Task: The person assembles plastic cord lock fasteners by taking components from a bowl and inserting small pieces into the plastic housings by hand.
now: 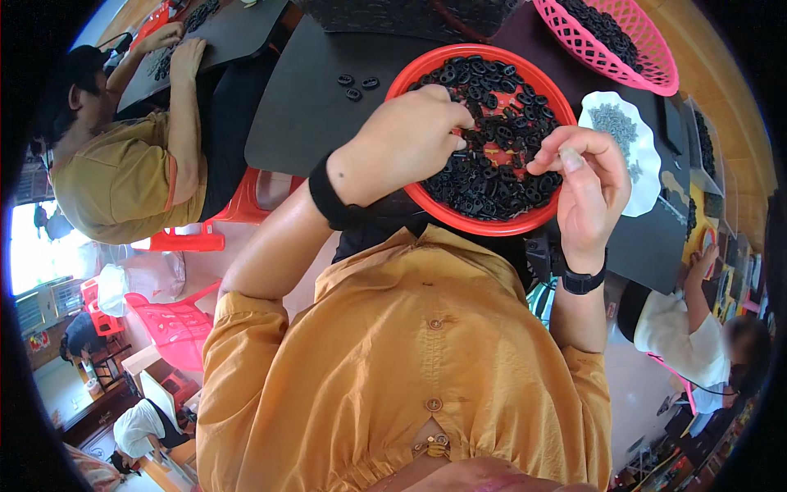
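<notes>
Left to right: three black pieces (370,83) on the dark desk (291,123); the left hand (410,135), fingers bent over the red basin (484,228) (whether they grip is hidden); black parts (492,197) filling that basin; the right hand (592,193), fingers curled near the thumb above its right side (grip indeterminable); a white dish (648,176) of grey bits.

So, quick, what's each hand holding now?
Left hand: fingers curled over the black pieces; grip cannot be told.
Right hand: fingers curled; whether it holds anything cannot be told.
</notes>
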`<action>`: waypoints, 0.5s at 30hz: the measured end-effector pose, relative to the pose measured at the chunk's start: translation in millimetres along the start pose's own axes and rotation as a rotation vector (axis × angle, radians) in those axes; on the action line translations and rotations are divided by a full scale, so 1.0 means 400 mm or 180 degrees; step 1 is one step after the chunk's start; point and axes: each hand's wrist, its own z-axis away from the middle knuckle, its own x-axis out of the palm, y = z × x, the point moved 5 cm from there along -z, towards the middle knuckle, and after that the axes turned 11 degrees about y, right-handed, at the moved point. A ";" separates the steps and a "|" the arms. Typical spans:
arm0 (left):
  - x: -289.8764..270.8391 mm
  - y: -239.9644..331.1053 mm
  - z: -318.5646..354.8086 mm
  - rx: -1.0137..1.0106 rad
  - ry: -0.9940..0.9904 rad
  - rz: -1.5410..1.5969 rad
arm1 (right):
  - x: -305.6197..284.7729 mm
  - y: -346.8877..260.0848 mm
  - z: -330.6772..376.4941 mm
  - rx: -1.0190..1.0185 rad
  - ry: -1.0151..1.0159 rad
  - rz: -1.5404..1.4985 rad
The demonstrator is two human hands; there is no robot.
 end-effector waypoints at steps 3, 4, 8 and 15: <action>0.008 0.009 -0.007 -0.0093 -0.0435 -0.0121 | -0.020 0.019 0.004 0.0295 0.0181 -0.0381; 0.010 0.009 -0.005 -0.0087 -0.0443 -0.0127 | -0.020 0.020 0.005 0.0294 0.0188 -0.0388; 0.017 0.008 0.009 -0.0009 -0.0394 -0.0132 | -0.022 0.029 0.009 0.0511 0.0415 -0.0630; -0.009 0.015 0.016 0.0234 -0.0128 0.0230 | -0.012 0.043 0.034 0.0936 0.0475 -0.0312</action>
